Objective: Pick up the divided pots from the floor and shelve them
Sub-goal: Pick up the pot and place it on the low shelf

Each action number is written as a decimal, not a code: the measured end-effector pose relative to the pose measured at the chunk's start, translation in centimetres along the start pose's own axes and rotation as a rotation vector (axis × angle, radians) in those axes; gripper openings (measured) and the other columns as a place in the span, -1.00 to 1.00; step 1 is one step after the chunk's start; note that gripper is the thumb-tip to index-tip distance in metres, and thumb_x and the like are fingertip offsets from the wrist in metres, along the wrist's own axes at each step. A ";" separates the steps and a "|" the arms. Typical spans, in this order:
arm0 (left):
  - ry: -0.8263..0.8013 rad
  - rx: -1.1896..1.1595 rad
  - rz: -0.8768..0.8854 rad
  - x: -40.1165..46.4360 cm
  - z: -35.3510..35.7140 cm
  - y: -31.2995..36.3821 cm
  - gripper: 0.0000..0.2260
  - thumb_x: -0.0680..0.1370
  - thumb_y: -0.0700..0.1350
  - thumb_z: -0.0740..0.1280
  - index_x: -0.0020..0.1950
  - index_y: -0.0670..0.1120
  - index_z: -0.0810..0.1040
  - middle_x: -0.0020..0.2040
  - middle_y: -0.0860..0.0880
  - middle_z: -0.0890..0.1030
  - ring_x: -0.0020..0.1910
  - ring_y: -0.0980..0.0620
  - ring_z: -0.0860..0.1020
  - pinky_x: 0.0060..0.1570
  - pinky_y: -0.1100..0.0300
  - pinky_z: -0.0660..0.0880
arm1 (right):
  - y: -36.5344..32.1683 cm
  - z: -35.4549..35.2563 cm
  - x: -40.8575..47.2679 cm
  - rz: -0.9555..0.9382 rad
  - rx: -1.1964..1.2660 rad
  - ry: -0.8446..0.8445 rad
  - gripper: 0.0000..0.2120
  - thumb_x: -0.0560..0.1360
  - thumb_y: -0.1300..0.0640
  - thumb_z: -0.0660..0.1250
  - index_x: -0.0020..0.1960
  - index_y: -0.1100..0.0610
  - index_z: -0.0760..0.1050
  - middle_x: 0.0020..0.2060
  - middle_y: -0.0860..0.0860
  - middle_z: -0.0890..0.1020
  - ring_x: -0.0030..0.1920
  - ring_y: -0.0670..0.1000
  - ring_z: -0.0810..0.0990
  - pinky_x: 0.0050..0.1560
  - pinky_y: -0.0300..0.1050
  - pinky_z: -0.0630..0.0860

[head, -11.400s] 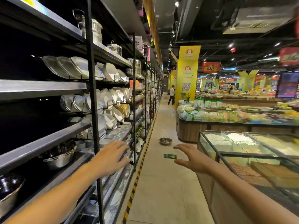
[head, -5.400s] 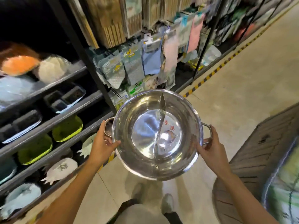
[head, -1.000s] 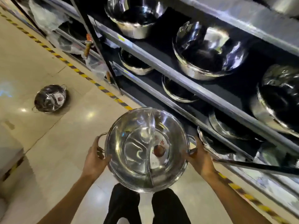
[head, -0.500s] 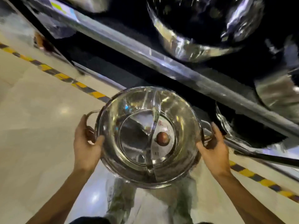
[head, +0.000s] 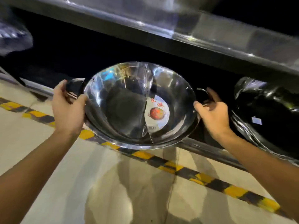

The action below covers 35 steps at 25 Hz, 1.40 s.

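Head view, divided pot between left hand, right hand, both gripping handles

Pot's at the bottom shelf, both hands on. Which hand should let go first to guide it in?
Probably right: the right hand is already inside the shelf opening beside the wrapped pot; the left hand supports the divided pot over the floor.

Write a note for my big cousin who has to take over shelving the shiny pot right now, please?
Left hand: shut on the divided pot's left handle.
Right hand: shut on its right handle.
The pot is level, half over the bottom shelf's edge, its far side in the dark bay, beside a wrapped pot on the right.
Done: pot lifted and brought to the shelf.
Left: slide it fully in, set it down, let go. No other floor pots are in view.
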<state>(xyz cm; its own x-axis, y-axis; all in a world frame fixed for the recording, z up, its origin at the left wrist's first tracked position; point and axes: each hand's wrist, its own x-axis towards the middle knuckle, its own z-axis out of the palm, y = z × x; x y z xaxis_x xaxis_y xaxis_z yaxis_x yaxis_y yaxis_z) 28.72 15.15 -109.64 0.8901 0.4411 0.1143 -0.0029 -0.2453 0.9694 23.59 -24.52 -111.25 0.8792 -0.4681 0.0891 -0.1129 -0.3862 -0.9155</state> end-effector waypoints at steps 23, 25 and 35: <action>-0.385 0.059 0.015 -1.9 4.7 1.2 -0.50 0.52 -0.33 0.38 0.01 0.32 0.37 -0.03 0.28 0.46 -0.22 0.48 0.58 -0.07 0.30 0.47 | -1.8 -1.9 -3.9 -0.054 -0.015 -0.259 0.16 0.18 -0.31 0.60 0.57 -0.26 -0.03 0.21 -0.35 0.50 0.18 -0.35 0.53 0.18 -0.39 0.49; -0.435 0.046 -0.001 -2.1 5.9 0.6 -0.52 0.52 -0.33 0.38 0.29 0.11 0.40 -0.04 0.33 0.49 -0.20 0.51 0.56 -0.14 0.39 0.46 | -0.6 -2.3 -4.8 -0.050 -0.089 -0.300 0.02 0.20 -0.41 0.53 0.49 -0.36 0.03 0.31 -0.29 0.47 0.28 -0.27 0.47 0.28 -0.27 0.43; -0.549 0.210 -0.031 -2.0 9.6 -0.3 -0.20 0.50 -0.26 0.42 0.61 -0.01 0.03 0.47 -0.08 0.42 0.47 -0.09 0.36 0.44 -0.13 0.28 | 1.5 -2.5 -3.4 0.031 -0.154 -0.238 -0.13 0.21 -0.41 0.49 0.38 -0.13 0.26 0.12 -0.27 0.57 0.11 -0.26 0.54 0.18 -0.25 0.50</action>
<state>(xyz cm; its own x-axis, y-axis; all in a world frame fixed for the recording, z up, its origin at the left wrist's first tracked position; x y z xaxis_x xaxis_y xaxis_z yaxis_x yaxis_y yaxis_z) 31.34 6.09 -112.19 0.9942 -0.0472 -0.0967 0.0672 -0.4301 0.9003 19.30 -25.51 -111.89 0.9560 -0.2891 -0.0497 -0.1948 -0.4992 -0.8443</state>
